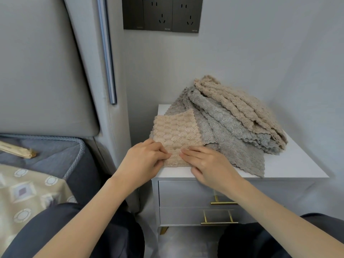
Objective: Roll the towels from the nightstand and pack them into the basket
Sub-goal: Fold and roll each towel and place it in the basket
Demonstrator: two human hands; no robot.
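Note:
A folded beige towel (176, 133) lies flat at the front left of the white nightstand top (290, 164). My left hand (143, 161) pinches its near edge, fingers curled onto the fabric. My right hand (210, 166) rests on the same edge with fingers fairly straight, pressing down. Behind and to the right a grey towel (223, 131) spreads out under it, and a heap of grey and beige towels (242, 107) is piled toward the back right corner. No basket is in view.
The nightstand has two grey drawers with gold handles (223, 202). A padded headboard (46, 71) and bed with a patterned cover (28, 192) are on the left. A dark socket panel (162, 13) is on the wall above. My knees frame the bottom.

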